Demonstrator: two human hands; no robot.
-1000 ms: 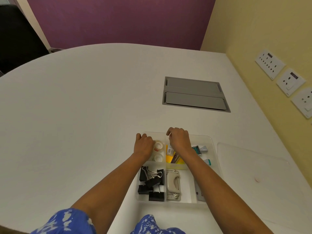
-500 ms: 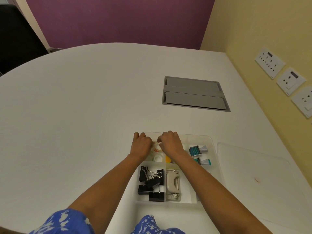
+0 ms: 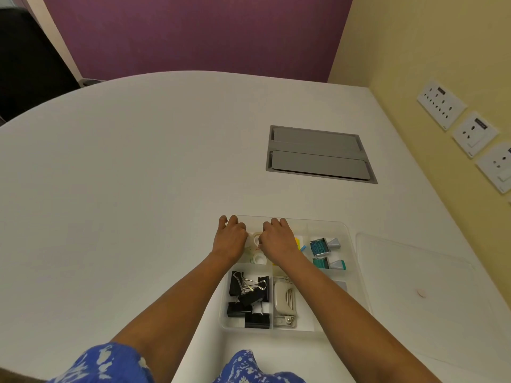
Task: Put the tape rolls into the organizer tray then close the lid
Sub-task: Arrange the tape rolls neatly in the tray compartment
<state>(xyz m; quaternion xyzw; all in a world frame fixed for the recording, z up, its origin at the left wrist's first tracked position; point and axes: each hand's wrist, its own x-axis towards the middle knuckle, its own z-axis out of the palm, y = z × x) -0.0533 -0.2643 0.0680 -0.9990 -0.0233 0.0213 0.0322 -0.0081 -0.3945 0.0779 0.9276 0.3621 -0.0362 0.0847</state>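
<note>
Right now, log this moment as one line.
left hand, right hand: around clear tape rolls | clear plastic organizer tray: open | translucent lid: beside tray

One head-worn wide-angle view — it looks forward and steeply down at the white table (image 3: 138, 189), close over the organizer tray (image 3: 347, 230) at six o'clock.

Tape rolls (image 3: 256, 246): small clear rolls with white cores, in the tray's far-left compartment, lower centre of frame; one shows at the gap between the knuckles, another (image 3: 259, 258) just nearer; count unclear.
Organizer tray (image 3: 349, 233): clear plastic, rectangular, divided into compartments, lying open, lower centre-right of frame.
Lid (image 3: 414, 294): clear flat sheet, off the tray, lying just right of it, lower right of frame.
</note>
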